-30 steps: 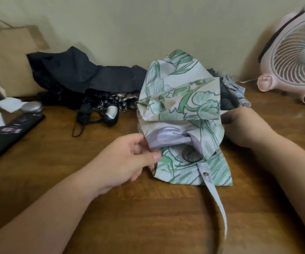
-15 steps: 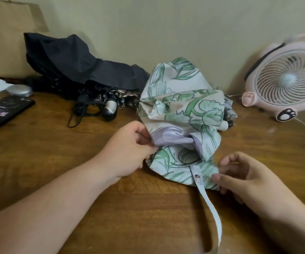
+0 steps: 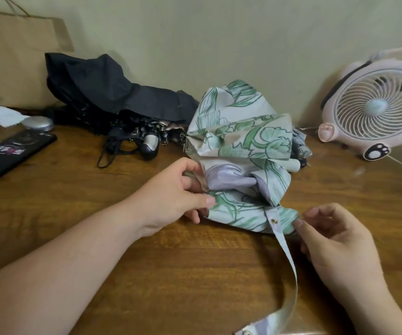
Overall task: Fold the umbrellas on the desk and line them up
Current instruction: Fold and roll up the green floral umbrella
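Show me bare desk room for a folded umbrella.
Bare wood between the flat black case and the left hand, before the black umbrella; more between the floral umbrella and the fan. Crowded along the wall.

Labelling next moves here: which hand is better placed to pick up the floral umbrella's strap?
Likely the right hand: its fingertips sit beside the strap, while the left hand grips the floral umbrella by its folds.

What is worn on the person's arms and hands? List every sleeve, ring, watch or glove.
Nothing worn shows. The left forearm and right forearm are bare to the frame's edge, with no sleeve or cuff. The left hand and right hand carry no glove, ring, watch or bracelet. The left thumbnail is short and unpainted.
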The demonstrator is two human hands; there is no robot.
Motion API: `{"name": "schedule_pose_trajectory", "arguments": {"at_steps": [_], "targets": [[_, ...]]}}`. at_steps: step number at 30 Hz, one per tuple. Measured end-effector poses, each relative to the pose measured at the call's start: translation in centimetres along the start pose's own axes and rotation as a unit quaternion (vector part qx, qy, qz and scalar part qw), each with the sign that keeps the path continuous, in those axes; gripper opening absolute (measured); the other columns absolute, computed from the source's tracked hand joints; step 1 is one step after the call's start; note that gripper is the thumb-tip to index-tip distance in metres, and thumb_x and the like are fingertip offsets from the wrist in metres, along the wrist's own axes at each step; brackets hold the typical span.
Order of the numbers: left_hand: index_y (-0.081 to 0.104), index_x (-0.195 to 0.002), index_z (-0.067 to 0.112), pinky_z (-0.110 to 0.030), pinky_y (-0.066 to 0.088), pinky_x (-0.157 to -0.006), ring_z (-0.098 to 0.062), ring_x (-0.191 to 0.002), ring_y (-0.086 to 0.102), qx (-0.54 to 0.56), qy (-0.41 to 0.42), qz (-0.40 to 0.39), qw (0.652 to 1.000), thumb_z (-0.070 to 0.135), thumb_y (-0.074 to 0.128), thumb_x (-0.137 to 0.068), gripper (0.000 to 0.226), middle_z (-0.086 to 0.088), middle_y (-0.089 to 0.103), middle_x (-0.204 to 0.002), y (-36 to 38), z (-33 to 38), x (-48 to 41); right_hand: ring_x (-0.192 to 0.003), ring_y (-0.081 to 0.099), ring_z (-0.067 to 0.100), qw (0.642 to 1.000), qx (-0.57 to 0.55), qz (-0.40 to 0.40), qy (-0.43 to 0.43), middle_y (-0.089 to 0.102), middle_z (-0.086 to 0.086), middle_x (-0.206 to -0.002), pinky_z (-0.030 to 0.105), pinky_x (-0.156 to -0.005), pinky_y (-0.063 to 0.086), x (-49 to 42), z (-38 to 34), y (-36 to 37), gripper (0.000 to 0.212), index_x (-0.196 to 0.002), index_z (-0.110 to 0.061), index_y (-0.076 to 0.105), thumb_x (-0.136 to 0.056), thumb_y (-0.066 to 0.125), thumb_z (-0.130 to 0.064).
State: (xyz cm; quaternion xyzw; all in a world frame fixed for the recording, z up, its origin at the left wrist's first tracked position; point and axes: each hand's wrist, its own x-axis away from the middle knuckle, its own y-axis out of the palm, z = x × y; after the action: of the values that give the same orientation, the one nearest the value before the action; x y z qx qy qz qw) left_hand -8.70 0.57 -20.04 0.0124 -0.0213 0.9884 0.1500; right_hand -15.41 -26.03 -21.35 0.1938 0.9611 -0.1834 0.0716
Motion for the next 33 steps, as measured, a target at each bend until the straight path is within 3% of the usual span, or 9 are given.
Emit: {"name": "schedule_pose_trajectory", "arguments": {"at_steps": [4,7,11,15,19,22,26,29,33], "targets": [[0.052,-0.13,0.025,-0.026,0.046,-0.056,-0.019,-0.071,0.064,-0.054,0.001,-0.061,0.997,-0.007,0.076,-0.085,0.06,-0.019,0.074,-0.094,-0.2,0.2,0.3,-0.053,0.056,0.005,0.999,-0.013,0.02,-0.047,0.068,-0.008,-0.068,0.011,-0.051,0.044,0.5,0.3,-0.1,0.021,-0.078,-0.017,0.066,-0.089,0.072,0.0],[0.055,-0.129,0.03,-0.022,0.039,-0.047,-0.016,-0.059,0.055,-0.035,-0.003,-0.04,0.999,-0.002,0.074,-0.088,0.056,-0.01,0.067,-0.079,-0.3,0.5,0.3,-0.05,0.05,0.008,0.996,-0.086,0.006,-0.015,0.063,-0.004,-0.065,0.016,-0.046,0.042,0.3,0.4,-0.4,0.023,-0.082,-0.02,0.067,-0.092,0.069,0.001],[0.051,-0.136,0.028,-0.021,0.031,-0.037,-0.019,-0.048,0.051,0.034,0.027,0.012,0.999,0.0,0.066,-0.094,0.053,-0.004,0.072,-0.083,-0.1,1.2,0.6,-0.051,0.048,0.014,0.995,-0.098,-0.018,-0.008,0.06,0.002,-0.063,0.019,-0.044,0.04,0.4,0.5,-0.6,0.021,-0.083,-0.019,0.067,-0.093,0.068,-0.001],[0.035,-0.141,0.053,-0.03,0.05,-0.046,-0.033,-0.064,0.071,-0.023,0.028,-0.051,0.998,-0.006,0.069,-0.09,0.085,-0.006,0.076,-0.106,-0.2,1.9,1.5,-0.043,0.045,0.015,0.991,-0.129,-0.03,0.035,0.059,0.013,-0.057,0.019,-0.038,0.035,0.4,0.0,-0.9,0.016,-0.086,-0.015,0.068,-0.094,0.066,-0.001],[0.027,-0.15,0.05,-0.039,0.061,-0.066,-0.041,-0.08,0.075,-0.05,0.022,-0.05,0.997,-0.013,0.08,-0.077,0.11,-0.017,0.074,-0.098,0.0,1.8,1.7,-0.049,0.059,0.026,0.989,-0.126,-0.056,0.046,0.072,0.016,-0.071,0.021,-0.038,0.04,0.6,-0.7,-0.9,0.018,-0.1,-0.016,0.069,-0.09,0.069,-0.001],[0.027,-0.137,0.05,-0.044,0.063,-0.076,-0.035,-0.08,0.075,-0.046,0.013,-0.02,0.999,-0.01,0.082,-0.075,0.102,-0.019,0.075,-0.082,0.0,1.7,1.5,-0.063,0.069,0.034,0.991,-0.107,-0.056,0.054,0.075,0.016,-0.075,0.023,-0.042,0.047,0.7,-0.9,-0.8,0.019,-0.103,-0.014,0.069,-0.09,0.069,0.001],[0.043,-0.136,0.036,-0.034,0.054,-0.062,-0.025,-0.069,0.07,-0.13,-0.032,-0.038,0.99,-0.004,0.082,-0.08,0.079,-0.014,0.075,-0.078,-0.6,1.8,1.6,-0.05,0.06,0.024,0.993,-0.085,-0.043,0.064,0.072,0.017,-0.065,0.022,-0.044,0.047,0.6,-0.9,-0.8,0.012,-0.096,-0.012,0.07,-0.091,0.071,-0.002],[0.053,-0.123,0.034,-0.029,0.046,-0.052,-0.014,-0.056,0.06,-0.229,-0.038,-0.043,0.972,0.006,0.083,-0.082,0.059,-0.006,0.075,-0.08,-0.7,1.7,1.7,-0.042,0.053,0.012,0.998,0.023,-0.06,0.021,0.069,0.004,-0.058,0.017,-0.044,0.043,0.9,-0.7,-0.6,0.014,-0.087,-0.019,0.073,-0.09,0.073,-0.005],[0.059,-0.105,0.03,-0.031,0.041,-0.05,-0.012,-0.052,0.054,-0.267,-0.021,-0.02,0.963,0.027,0.085,-0.081,0.035,-0.003,0.074,-0.076,-0.2,1.5,1.6,-0.059,0.065,0.005,0.98,0.179,-0.071,-0.048,0.072,-0.016,-0.07,0.016,-0.059,0.049,1.5,-0.4,-0.4,0.026,-0.077,-0.033,0.076,-0.083,0.073,-0.007]]}}
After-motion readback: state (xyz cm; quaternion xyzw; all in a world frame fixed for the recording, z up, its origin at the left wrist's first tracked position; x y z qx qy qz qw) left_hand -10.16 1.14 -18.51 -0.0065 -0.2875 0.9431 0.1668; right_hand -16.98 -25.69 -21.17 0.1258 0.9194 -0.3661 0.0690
